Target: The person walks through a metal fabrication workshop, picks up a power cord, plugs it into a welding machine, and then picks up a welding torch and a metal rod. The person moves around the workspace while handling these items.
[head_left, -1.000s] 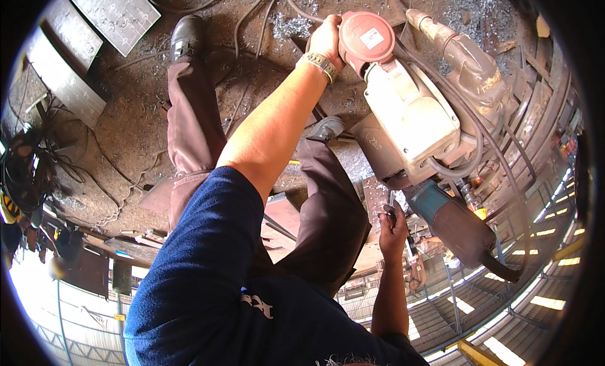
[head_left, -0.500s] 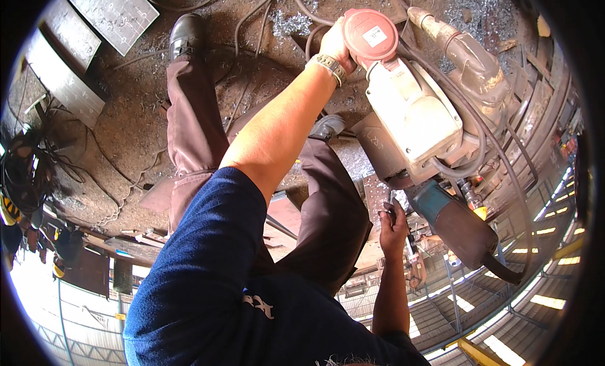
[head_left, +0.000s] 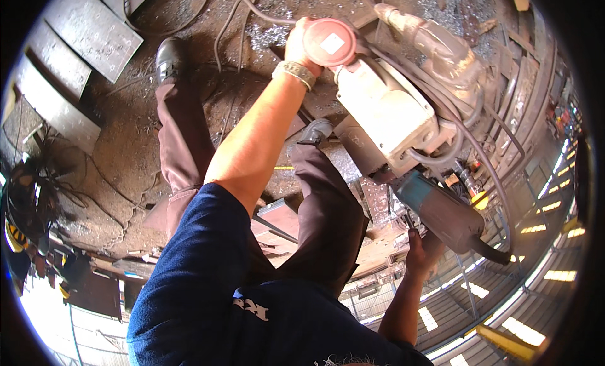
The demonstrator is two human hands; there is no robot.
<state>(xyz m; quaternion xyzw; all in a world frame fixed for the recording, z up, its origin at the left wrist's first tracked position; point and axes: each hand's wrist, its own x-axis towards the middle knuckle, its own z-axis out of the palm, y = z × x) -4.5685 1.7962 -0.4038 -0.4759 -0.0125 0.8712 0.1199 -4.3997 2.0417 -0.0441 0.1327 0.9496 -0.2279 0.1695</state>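
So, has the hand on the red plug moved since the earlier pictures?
No. The left hand stays on the red plug, in the same place against the white box beside it.

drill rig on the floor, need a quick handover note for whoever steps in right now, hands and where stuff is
Left hand: gripping behind the round red plug atop the white boxy machine body.
Right hand: at the lower end of the teal cylindrical motor housing; grip unclear.
Grey cables loop beside the body. Metal shavings cover the floor.
Done: both hands on the machine. Left: cannot tell from this view.
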